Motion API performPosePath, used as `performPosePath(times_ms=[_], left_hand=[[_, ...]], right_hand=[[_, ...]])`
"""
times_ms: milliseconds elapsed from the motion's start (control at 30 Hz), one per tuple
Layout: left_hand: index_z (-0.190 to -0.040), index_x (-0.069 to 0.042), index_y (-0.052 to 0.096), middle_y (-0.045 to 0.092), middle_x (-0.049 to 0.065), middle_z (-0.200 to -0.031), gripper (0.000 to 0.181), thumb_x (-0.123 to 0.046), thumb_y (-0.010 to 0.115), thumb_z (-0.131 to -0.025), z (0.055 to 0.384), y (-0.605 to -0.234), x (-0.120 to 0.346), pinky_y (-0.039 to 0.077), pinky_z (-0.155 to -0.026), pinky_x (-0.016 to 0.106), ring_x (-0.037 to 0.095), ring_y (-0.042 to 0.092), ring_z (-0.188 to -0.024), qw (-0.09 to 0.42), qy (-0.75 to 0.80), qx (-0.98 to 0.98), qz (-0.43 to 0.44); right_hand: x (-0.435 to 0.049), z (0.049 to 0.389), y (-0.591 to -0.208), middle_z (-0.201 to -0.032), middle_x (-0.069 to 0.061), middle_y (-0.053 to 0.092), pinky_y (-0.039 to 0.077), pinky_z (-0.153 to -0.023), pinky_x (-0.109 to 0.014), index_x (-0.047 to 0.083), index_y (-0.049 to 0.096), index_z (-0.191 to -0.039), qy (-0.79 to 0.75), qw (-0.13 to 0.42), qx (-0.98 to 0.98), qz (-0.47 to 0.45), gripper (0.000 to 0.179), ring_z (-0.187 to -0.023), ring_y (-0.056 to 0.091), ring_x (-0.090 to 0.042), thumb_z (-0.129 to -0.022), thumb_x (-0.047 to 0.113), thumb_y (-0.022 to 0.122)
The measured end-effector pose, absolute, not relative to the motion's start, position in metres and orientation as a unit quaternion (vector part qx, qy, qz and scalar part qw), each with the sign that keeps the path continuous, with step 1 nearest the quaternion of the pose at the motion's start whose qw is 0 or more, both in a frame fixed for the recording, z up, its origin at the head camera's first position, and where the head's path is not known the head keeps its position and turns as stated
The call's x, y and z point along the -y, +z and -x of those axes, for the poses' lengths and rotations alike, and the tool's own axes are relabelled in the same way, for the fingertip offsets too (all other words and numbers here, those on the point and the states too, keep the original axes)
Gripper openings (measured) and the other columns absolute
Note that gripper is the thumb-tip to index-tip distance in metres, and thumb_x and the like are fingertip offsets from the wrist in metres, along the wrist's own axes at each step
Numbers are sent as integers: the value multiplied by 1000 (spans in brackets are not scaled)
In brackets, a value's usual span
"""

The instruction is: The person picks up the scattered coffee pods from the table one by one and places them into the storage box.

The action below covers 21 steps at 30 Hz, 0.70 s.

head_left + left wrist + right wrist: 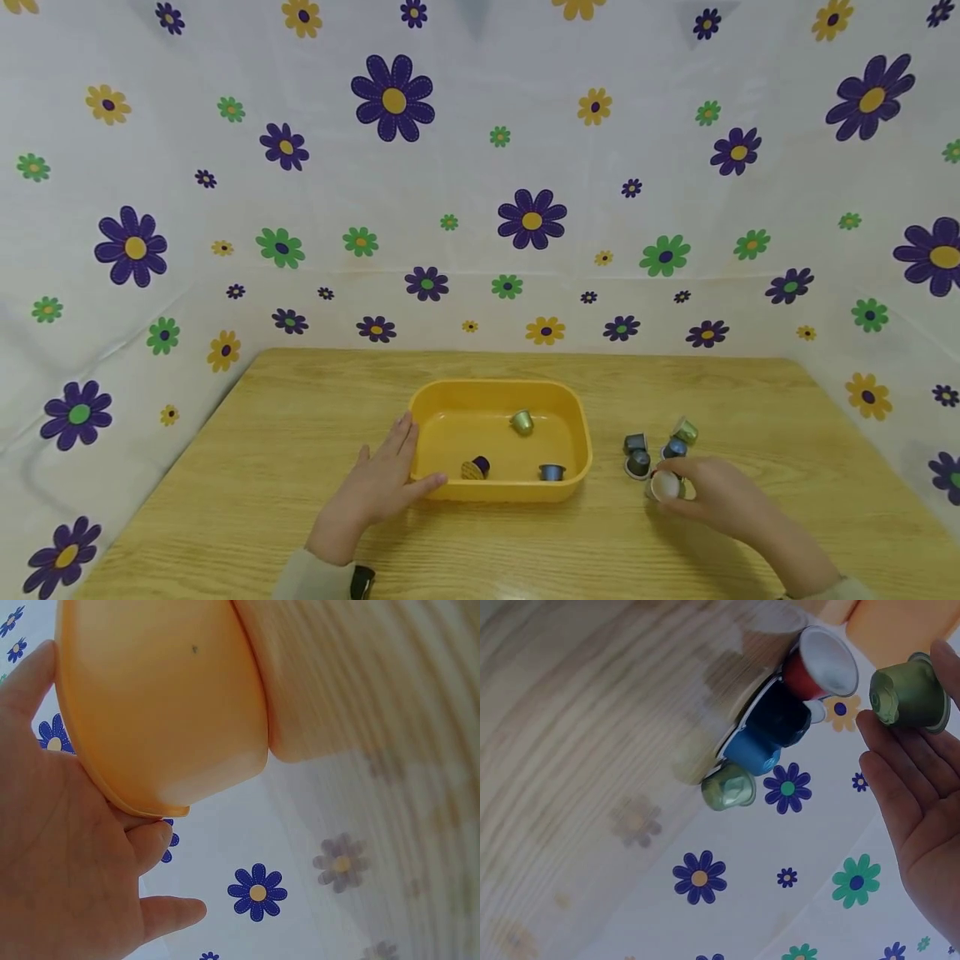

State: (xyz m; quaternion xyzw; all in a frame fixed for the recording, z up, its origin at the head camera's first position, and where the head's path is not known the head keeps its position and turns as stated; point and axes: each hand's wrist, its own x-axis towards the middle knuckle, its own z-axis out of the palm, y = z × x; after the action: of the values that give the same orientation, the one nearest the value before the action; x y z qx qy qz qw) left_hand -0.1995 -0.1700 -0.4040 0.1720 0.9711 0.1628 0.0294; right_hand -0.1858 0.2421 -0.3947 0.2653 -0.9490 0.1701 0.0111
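My left hand (382, 479) rests against the left end of a yellow plastic tray (498, 492), fingers straight along its wall and thumb at the front rim. In the left wrist view that hand (82, 825) touches the tray's rim. To the tray's right, my right hand (720, 500) pinches a green coffee capsule (907, 697) between thumb and fingers. Close by in the right wrist view are a red capsule (802, 675) with a pale round face, a dark capsule (780, 716), a blue capsule (751, 750) and another green capsule (729, 786).
Inside the tray lie a light green capsule (522, 422), a purple capsule with a yellow lid (476, 468) and a blue one (552, 472). Two dark capsules (638, 464) sit left of my right hand. Flower-printed sheeting (465, 167) surrounds the wooden table (315, 392).
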Motion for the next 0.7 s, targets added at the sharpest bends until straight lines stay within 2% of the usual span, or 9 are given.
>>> performPosePath(times_ms=[167, 233, 333, 400, 467, 600, 700], left_hand=[[-137, 7, 19, 8, 18, -145, 90, -61, 40, -83, 200, -406, 170, 13, -94, 63, 31, 10, -131, 28, 162, -971, -175], [-138, 7, 19, 8, 17, -145, 90, -61, 40, -83, 200, -405, 170, 13, -94, 63, 31, 10, -131, 28, 161, -971, -175], [-138, 7, 18, 8, 18, -145, 89, -61, 41, -83, 201, -404, 170, 13, -94, 63, 31, 10, -131, 26, 161, -971, -174], [-137, 7, 19, 8, 18, -145, 89, -60, 42, -83, 202, -403, 169, 13, -94, 63, 31, 10, -131, 25, 163, -971, -174], [-137, 7, 19, 9, 18, -145, 89, -59, 42, -84, 201, -402, 169, 13, -94, 63, 31, 11, -131, 25, 162, -971, -173], [-137, 7, 19, 8, 18, -145, 88, -59, 42, -84, 201, -402, 169, 14, -94, 63, 31, 11, -131, 27, 157, -973, -169], [-137, 7, 19, 8, 18, -145, 88, -59, 42, -84, 200, -402, 169, 13, -94, 64, 32, 10, -131, 29, 162, -971, -172]], right_hand=[[-233, 188, -390, -92, -8, 65, 49, -62, -29, -2, 62, -103, 171, 32, 948, -265, 40, -77, 61, -18, -74, 24, 71], [-229, 189, -388, -89, -5, 65, 48, -59, -27, -1, 62, -104, 179, 38, 946, -268, 40, -72, 59, -13, -75, 24, 70], [-223, 191, -386, -84, 0, 63, 42, -51, -21, -2, 61, -106, 199, 44, 941, -271, 39, -59, 49, -3, -75, 19, 70], [-219, 193, -385, -83, -1, 62, 39, -47, -19, -4, 59, -108, 216, 43, 937, -273, 40, -54, 42, 1, -76, 17, 70], [-214, 195, -385, -87, -6, 64, 40, -47, -18, -4, 59, -108, 221, 50, 935, -273, 40, -53, 44, 1, -75, 16, 70], [-204, 199, -385, -96, -12, 64, 49, -59, -25, -4, 61, -105, 208, 82, 935, -274, 39, -69, 59, -10, -74, 19, 71], [-196, 202, -385, -98, -13, 64, 50, -67, -33, -3, 61, -105, 209, 101, 935, -268, 40, -83, 61, -21, -74, 20, 72]])
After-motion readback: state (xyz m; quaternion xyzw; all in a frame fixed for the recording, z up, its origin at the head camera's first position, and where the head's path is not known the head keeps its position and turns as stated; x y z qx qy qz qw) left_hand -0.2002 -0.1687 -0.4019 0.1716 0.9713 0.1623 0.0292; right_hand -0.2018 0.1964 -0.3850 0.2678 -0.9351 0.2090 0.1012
